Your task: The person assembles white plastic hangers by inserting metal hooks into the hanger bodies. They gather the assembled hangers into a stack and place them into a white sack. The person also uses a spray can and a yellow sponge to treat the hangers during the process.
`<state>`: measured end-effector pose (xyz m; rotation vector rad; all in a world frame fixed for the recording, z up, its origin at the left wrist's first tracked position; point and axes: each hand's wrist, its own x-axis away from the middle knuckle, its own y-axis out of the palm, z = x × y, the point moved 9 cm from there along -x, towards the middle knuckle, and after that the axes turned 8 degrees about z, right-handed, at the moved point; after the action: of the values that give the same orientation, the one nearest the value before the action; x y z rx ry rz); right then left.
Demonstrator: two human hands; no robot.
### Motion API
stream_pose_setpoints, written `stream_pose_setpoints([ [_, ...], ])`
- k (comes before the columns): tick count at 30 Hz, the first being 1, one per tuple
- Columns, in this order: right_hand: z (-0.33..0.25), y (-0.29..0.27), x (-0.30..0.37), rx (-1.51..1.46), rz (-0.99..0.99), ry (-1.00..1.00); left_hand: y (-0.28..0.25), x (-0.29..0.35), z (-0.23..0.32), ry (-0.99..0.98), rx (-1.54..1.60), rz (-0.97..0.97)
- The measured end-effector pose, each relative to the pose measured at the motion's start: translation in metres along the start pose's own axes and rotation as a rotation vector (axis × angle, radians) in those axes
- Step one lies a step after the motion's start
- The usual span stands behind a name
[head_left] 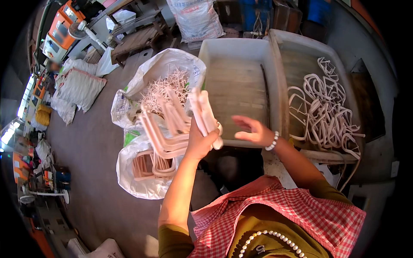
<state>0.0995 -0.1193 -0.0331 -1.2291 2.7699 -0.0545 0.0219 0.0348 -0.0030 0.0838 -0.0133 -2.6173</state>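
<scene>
- In left hand (200,144), fingers clamped: pink bent pieces (202,107), uncountable.
- Right hand (256,132): fingers apart.
- Beyond right fingers: two tubs (234,51).
- Left of fingers: two sacks (161,60).

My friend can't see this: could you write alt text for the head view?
A person's left hand grips pale pink strips; the open right hand is held apart. White sacks with pale pink pieces stand to the left, and two tubs ahead and to the right, the rightmost holding a pale tangle.

We see pale pink rods (201,109) bundled side by side in our left hand (201,144). They stand steeply, tops leaning left.
</scene>
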Motion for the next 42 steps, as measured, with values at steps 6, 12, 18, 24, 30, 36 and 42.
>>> stream_pose_setpoints([
  [6, -0.052, 0.084, -0.051, -0.152, -0.313, 0.066, -0.007, 0.018, -0.002, -0.221, 0.574, -0.084],
  [12, -0.030, 0.101, -0.054, 0.144, -0.450, 0.112, -0.032, 0.025, -0.021, -0.239, 0.562, 0.048],
  [18, -0.030, 0.111, -0.042, -0.124, -0.483, 0.296, -0.053, 0.033, -0.038, -0.258, 0.586, 0.116],
  [24, -0.056, 0.120, -0.040, -0.297, -0.413, 0.205, -0.061, 0.030, -0.040, -0.241, 0.574, 0.186],
  [30, -0.022, 0.122, -0.049, -0.248, -0.281, 0.159, -0.071, 0.029, -0.043, -0.245, 0.557, 0.341],
  [36, -0.029, 0.086, -0.078, -0.805, -0.046, 0.389, -0.106, 0.027, -0.036, -0.213, 0.561, 0.409],
  [42, -0.034, 0.063, -0.089, -0.836, -0.189, 0.481, -0.107, 0.022, -0.039, -0.242, 0.621, 0.313],
])
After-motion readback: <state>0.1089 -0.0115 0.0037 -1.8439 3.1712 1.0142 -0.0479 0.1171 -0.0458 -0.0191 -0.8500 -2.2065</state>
